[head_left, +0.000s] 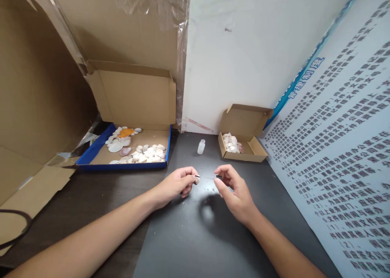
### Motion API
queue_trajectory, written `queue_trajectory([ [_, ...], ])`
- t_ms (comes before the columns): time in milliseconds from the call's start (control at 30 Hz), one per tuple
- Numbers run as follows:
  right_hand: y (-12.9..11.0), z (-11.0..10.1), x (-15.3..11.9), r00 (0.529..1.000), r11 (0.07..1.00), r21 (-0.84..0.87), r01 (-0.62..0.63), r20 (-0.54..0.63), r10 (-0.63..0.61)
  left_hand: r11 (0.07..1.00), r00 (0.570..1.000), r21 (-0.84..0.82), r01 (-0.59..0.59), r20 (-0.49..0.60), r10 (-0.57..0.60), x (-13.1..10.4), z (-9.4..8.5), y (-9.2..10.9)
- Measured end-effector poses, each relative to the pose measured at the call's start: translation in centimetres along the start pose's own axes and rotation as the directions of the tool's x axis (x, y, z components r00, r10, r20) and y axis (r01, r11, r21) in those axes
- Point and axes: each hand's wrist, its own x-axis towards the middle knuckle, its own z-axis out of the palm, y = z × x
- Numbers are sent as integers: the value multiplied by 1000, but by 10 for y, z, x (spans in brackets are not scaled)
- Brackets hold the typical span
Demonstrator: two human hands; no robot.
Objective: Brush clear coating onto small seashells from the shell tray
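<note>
Over the dark mat, my left hand (183,181) is closed in a pinch. Between its thumb and fingertips is a small pale piece (197,181), perhaps a shell, with a thin dark strip (198,176) at its upper edge. My right hand (233,188) faces it a short distance away, thumb and index finger curved around a small black piece (218,176) whose kind I cannot make out. Beyond both hands stands a small translucent white bottle (201,147). Tiny crumbs (208,189) lie on the mat between and below the hands.
At the left is an open blue-edged cardboard box (122,167) holding white, orange and purplish shells (150,153). A smaller open brown box (243,157) at the right holds white shells (230,143). Cardboard (137,30) and a printed poster (344,148) wall in the table.
</note>
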Motion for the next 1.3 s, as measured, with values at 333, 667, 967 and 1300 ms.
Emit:
queue_trajectory([
  [333,2,1,0,1000,1000,-25,-4,-8,3,1000,1000,-9,-2,14,2,1,-1,-2],
  [667,5,2,1,1000,999,-37,-13,-9,13,1000,1000,3,-13,19,13,1,-3,-4],
  [967,4,2,2,1000,1000,16,-27,9,27,1000,1000,-6,-16,19,16,1,-3,-5],
  [1300,6,1,3,999,998,34,-48,8,48,1000,999,3,-31,18,31,2,-3,-5],
])
